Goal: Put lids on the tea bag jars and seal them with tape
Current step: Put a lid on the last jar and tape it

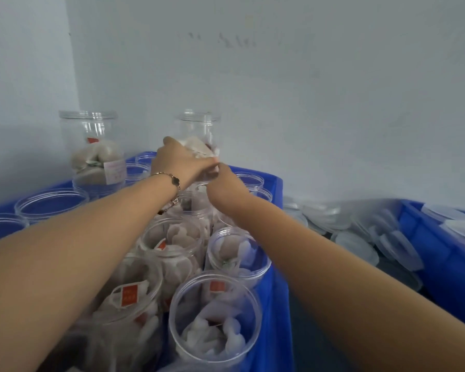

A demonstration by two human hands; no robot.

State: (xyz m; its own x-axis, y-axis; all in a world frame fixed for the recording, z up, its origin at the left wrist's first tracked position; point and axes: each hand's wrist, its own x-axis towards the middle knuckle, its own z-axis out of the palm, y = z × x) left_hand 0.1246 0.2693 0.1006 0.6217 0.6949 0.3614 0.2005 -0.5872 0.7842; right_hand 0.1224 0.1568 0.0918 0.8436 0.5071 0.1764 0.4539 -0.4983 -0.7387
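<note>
At the far middle of the blue crate (275, 291), both hands meet on one upright clear jar (199, 127). The left hand (180, 162) wraps its near-left side; the right hand (223, 186) touches lower right, its hold hidden. The loose lids (360, 237) lie well right, nearer the right hand.

The jars (215, 312) are clear, glossy plastic, standing in a smooth blue plastic crate (269, 304). Right of the crate lie frosted, translucent plastic lids (360, 237). The wall (306, 89) is matt.
</note>
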